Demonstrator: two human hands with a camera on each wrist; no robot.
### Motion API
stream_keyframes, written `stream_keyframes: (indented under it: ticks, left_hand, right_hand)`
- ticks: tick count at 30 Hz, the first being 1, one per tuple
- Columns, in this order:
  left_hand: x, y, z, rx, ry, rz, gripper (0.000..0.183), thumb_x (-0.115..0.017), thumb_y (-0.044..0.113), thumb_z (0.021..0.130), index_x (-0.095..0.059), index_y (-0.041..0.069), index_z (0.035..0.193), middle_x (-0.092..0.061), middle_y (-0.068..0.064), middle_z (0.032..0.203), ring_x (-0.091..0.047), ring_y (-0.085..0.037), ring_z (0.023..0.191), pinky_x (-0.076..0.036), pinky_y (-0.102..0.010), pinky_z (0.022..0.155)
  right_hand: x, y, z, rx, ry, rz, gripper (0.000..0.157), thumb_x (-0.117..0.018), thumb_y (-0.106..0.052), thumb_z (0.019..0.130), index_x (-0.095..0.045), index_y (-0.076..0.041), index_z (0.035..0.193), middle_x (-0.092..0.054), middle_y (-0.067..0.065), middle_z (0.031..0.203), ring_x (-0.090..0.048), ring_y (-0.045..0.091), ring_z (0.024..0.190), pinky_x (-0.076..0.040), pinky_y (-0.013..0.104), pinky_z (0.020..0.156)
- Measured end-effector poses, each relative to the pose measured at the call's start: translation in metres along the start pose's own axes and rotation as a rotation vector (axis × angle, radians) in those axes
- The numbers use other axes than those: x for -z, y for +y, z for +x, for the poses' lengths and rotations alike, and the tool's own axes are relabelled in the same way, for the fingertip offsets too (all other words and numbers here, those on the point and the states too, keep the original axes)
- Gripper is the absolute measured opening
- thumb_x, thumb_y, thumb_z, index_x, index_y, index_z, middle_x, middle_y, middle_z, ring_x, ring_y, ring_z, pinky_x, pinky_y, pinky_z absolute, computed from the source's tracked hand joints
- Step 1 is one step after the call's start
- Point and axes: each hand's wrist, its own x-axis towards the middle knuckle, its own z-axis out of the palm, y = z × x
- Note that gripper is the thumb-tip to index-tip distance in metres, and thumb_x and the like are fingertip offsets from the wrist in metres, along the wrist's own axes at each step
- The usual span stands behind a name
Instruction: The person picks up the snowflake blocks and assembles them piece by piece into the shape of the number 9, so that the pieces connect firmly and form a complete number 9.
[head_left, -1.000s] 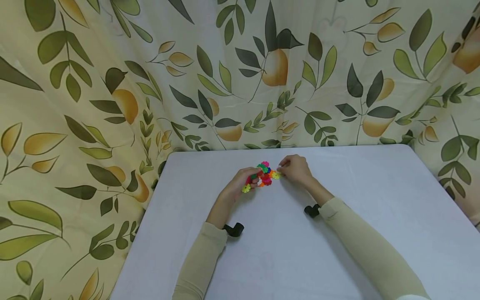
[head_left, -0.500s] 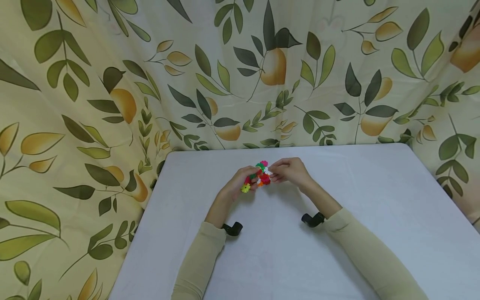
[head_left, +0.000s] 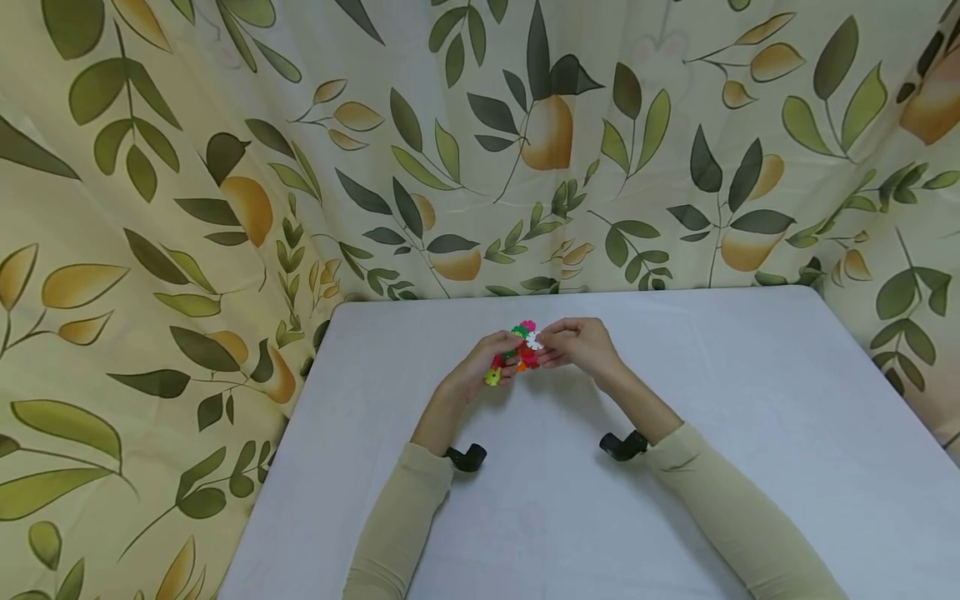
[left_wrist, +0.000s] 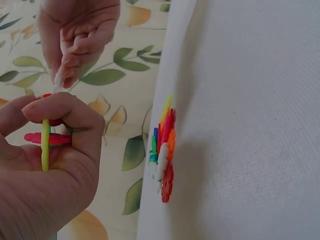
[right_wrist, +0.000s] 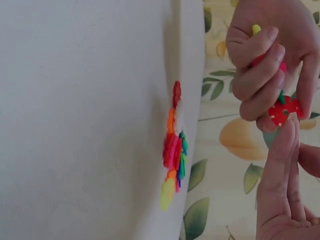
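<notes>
My left hand point(head_left: 480, 365) grips several notched plastic flower discs joined together. In the left wrist view a yellow disc point(left_wrist: 45, 145) and a pinkish-red disc point(left_wrist: 57, 138) cross inside its curled fingers. The right wrist view shows a red disc point(right_wrist: 285, 111) sticking out past the left fingertips. My right hand point(head_left: 587, 346) pinches a white disc point(head_left: 533, 341) edge-on against that red disc, fingertips right at its rim. Fingers hide most of the white disc in the wrist views.
A small pile of loose flower discs point(left_wrist: 167, 150) in mixed colours lies on the white-covered table point(head_left: 540, 517) by the hands. A leaf-patterned curtain point(head_left: 480, 150) hangs behind and to the sides. Each wrist wears a black camera point(head_left: 467, 457).
My right hand has moved left from the right end of the pile to the left hand, bringing the white disc along and covering the pile's yellow disc. The left hand has barely moved.
</notes>
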Motion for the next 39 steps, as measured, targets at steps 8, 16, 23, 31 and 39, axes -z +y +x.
stream_keyframes:
  ticks: [8, 16, 23, 31, 39]
  left_hand:
    - [-0.001, -0.001, 0.001, 0.002, -0.009, -0.002, 0.021, -0.045, 0.025, 0.111, -0.045, 0.004, 0.109, -0.041, -0.002, 0.079, -0.039, -0.011, 0.059, -0.037, -0.022, 0.052]
    - [-0.002, 0.001, -0.002, -0.005, 0.015, -0.019, 0.018, -0.045, 0.021, 0.109, -0.043, 0.003, 0.105, -0.039, -0.003, 0.077, -0.036, -0.010, 0.058, -0.032, -0.022, 0.048]
    - [-0.001, 0.005, -0.003, -0.026, 0.091, 0.029, 0.026, -0.056, 0.030, 0.106, -0.055, 0.004, 0.107, -0.040, -0.001, 0.075, -0.036, -0.010, 0.058, -0.032, -0.022, 0.048]
    - [0.004, 0.006, 0.000, -0.038, 0.191, 0.016, 0.030, -0.061, 0.028, 0.105, -0.058, -0.002, 0.107, -0.051, -0.003, 0.079, -0.048, -0.013, 0.065, -0.046, -0.023, 0.062]
    - [0.004, 0.005, -0.001, -0.026, 0.162, -0.087, 0.012, -0.051, 0.015, 0.103, -0.051, 0.007, 0.094, -0.049, -0.003, 0.078, -0.042, -0.009, 0.059, -0.036, -0.017, 0.052]
  right_hand:
    - [-0.005, -0.002, 0.000, -0.011, 0.013, 0.006, 0.033, -0.073, -0.013, 0.099, -0.064, 0.014, 0.115, -0.078, 0.020, 0.093, -0.079, 0.024, 0.077, -0.063, 0.038, 0.074]
    - [-0.011, -0.002, 0.003, 0.006, -0.018, 0.050, 0.025, -0.072, -0.005, 0.097, -0.066, 0.015, 0.109, -0.077, 0.020, 0.089, -0.079, 0.027, 0.075, -0.063, 0.039, 0.071]
    - [-0.009, 0.001, 0.006, 0.013, -0.018, 0.009, 0.031, -0.066, -0.018, 0.104, -0.068, 0.012, 0.112, -0.076, 0.025, 0.093, -0.079, 0.029, 0.076, -0.064, 0.042, 0.072]
    - [-0.001, 0.010, 0.019, 0.070, 0.065, -0.314, 0.030, -0.065, -0.016, 0.103, -0.071, 0.011, 0.114, -0.075, 0.025, 0.100, -0.078, 0.034, 0.083, -0.063, 0.045, 0.074]
    - [-0.010, 0.029, 0.043, 0.058, 0.067, -0.778, 0.021, -0.077, -0.026, 0.092, -0.078, -0.006, 0.098, -0.074, 0.005, 0.086, -0.064, 0.021, 0.074, -0.051, 0.031, 0.063]
